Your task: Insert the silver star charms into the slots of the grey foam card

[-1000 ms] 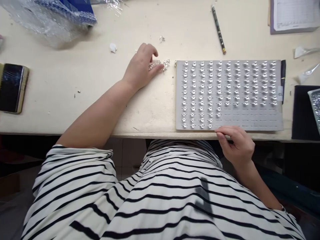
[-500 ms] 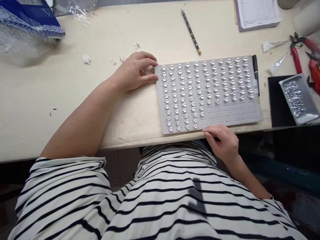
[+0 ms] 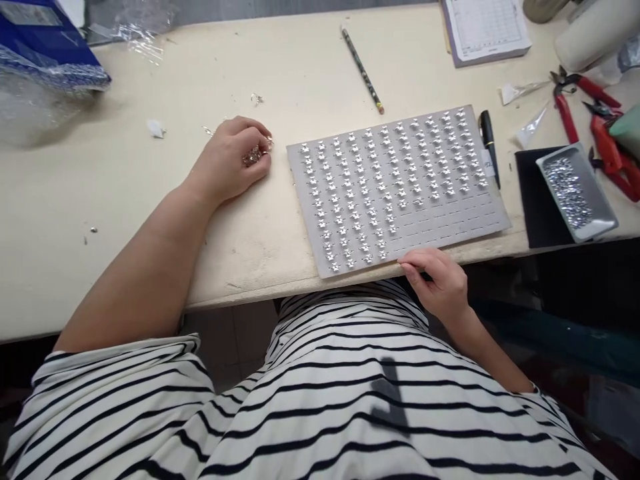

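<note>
A grey slotted card (image 3: 450,223) lies at the table's front edge, most of its rows filled with small silver star-shaped pieces (image 3: 380,170). My left hand (image 3: 233,160) rests on the table to the card's left, its fingers curled over a small heap of loose silver pieces (image 3: 253,155). My right hand (image 3: 440,280) pinches the card's near edge at the table's rim. A few more loose silver pieces (image 3: 257,99) lie farther back.
A pencil (image 3: 361,69) lies behind the card and a black pen (image 3: 488,143) at its right edge. On the right sit a grey tray of silver pieces (image 3: 575,193) on a black mat, red pliers (image 3: 590,107), a notepad (image 3: 485,27). Blue packaging (image 3: 45,53) is at back left.
The view has swung right, bringing the tray and pliers into sight. My left hand has drawn back from the card's left edge and gathered loose pieces under its fingers. My right hand keeps hold of the card.
</note>
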Demonstrator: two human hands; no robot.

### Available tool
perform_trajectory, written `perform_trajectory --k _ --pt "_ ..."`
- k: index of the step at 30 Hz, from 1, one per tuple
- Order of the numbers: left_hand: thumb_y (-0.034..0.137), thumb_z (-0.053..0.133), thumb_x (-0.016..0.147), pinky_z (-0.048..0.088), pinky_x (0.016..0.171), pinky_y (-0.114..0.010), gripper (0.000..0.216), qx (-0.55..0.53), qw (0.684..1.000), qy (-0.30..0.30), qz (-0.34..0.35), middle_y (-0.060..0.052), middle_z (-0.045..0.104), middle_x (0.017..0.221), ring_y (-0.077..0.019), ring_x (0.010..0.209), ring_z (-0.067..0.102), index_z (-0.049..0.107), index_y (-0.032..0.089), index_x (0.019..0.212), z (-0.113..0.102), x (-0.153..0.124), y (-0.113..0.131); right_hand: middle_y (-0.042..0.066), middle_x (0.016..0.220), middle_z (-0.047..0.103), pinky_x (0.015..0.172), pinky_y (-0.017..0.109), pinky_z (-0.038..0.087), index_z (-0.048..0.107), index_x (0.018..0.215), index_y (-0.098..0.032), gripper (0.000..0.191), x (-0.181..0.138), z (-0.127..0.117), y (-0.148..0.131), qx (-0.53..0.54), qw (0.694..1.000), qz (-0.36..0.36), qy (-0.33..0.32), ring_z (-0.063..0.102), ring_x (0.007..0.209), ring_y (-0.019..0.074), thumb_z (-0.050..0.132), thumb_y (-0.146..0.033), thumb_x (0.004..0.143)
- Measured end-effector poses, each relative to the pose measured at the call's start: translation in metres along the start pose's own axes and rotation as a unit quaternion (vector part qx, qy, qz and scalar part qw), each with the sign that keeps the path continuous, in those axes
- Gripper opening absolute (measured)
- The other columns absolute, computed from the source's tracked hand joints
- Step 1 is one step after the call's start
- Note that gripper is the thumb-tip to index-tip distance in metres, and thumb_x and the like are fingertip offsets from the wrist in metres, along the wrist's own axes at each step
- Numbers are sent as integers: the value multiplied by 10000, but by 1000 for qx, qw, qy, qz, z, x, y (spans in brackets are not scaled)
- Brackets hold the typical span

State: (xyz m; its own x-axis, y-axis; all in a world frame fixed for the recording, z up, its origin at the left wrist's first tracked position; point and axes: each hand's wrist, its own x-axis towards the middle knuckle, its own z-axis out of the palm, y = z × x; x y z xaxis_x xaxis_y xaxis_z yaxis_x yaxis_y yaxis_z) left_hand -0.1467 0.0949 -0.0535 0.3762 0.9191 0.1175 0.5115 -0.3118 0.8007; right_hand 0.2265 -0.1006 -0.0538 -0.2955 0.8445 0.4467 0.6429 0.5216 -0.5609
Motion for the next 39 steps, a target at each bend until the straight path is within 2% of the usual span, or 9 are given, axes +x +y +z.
perform_trajectory --k 5,12,15,19,23,26,29,31,39 --pt "245 699 925 178 1239 -266 117 -3 989 124 -85 83 580 1280 -123 1258 357 638 280 1018 -11 -13 6 10 862 755 777 287 584 677 1006 -227 208 0 2 2 -6 1000 -4 -4 711 817 156 711 -70 875" --pt "467 589 1029 -107 1249 -245 439 97 976 135 -138 205 298 1603 -2 1489 10 443 334 1421 -31 -25 -16 21 855 753 762 291 577 684 999 -208 215 0 1 2 -3 1000 -11 -4 709 810 163 720 -48 860" --pt "492 514 1063 -95 1268 -269 435 43 968 186 -164 177 367 1579 -10 1502 75 425 315 1451 -29 -25 -28 21 853 752 751 292 580 686 999 -206 220 0 3 3 -2 1000 -14 -4 711 801 165 726 -46 853" --pt "376 753 923 22 1297 -272 582 -41 982 143 -118 164 458 1559 -17 1500 230 474 304 1429 -17 -17 -20 23 850 754 744 288 586 689 1005 -204 227 1 4 2 5 1000 -23 1 717 796 166 726 -43 849" --pt "388 828 837 46 1315 -318 885 40 994 52 -90 97 241 1711 -40 1541 193 318 265 1551 -9 9 -4 22 857 760 754 290 587 689 1014 -209 235 1 5 -1 7 1000 -27 2 720 802 168 725 -43 850" --pt "320 739 915 121 1304 -313 719 101 993 34 -48 53 300 1685 -24 1485 271 364 242 1523 -7 34 -2 18 852 760 763 287 586 687 1000 -209 222 1 5 -2 6 1000 -24 2 721 802 165 723 -47 852" --pt "226 697 929 299 1203 -243 294 111 993 21 -24 56 563 1417 -32 1254 474 621 219 1213 -7 46 -5 13 846 761 760 284 584 688 990 -212 203 1 5 -1 2 1000 -17 4 723 802 163 717 -58 860" --pt "190 659 940 353 1133 -227 98 115 993 24 -19 61 608 1226 -50 1126 499 650 220 1033 -7 41 -5 10 841 762 749 287 582 690 991 -218 196 0 4 0 0 1000 -10 7 724 793 165 710 -68 867" --pt "174 773 848 205 1200 -217 170 -41 982 106 -150 42 588 1138 -131 1190 369 651 235 951 -14 -21 13 1 846 780 730 319 590 703 998 -263 157 -3 6 4 3 1000 1 5 741 776 184 697 -144 896"
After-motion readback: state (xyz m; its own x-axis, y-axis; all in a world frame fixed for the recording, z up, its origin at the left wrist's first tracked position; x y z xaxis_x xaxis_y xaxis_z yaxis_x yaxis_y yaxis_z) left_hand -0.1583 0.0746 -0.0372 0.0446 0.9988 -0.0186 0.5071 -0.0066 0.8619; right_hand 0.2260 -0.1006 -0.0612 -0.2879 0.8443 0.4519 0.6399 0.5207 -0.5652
